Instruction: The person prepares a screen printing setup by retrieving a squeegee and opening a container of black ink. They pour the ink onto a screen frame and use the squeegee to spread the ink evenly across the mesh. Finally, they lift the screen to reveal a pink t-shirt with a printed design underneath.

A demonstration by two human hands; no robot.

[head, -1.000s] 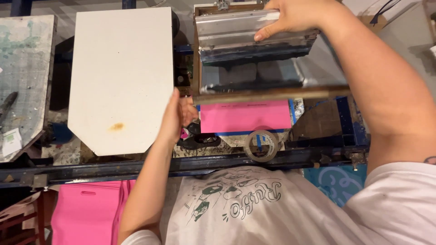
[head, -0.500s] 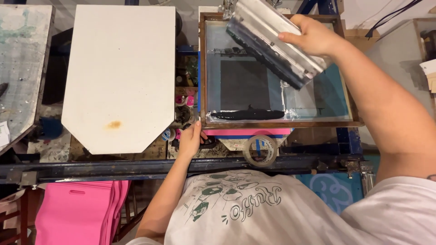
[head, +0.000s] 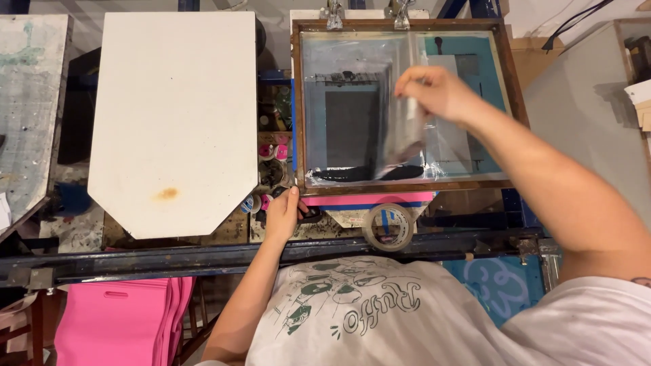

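- Steadying the press from the near side comes first: the left hand [head: 283, 215] rests at the near left corner of the wooden screen frame [head: 296, 108], fingers curled loosely at the frame's lower edge; I cannot tell whether it grips a small dark part there or only presses on it. Firm downward pressure here would, I judge, stop the frame from shifting.
- A roll of clear tape [head: 388, 227] lies just beside that hand, near the frame's front rail, well out of the stroke path.
- A pink sheet [head: 369, 199] shows as a strip under the frame's near edge; it should lie flat and square below the mesh.
- A dark line of ink [head: 369, 173] sits along the near end of the mesh, inside the frame.
- The right hand [head: 434, 91] is closed around the top of a squeegee [head: 405, 129], blurred, its blade down on the mesh near the middle. Even pressure and a constant tilt across the full blade width would give a clean pass.
- To the left, a white platen [head: 173, 115] sits bare, apart from the frame.
- Two metal clamps [head: 366, 15] hold the frame's far rail.
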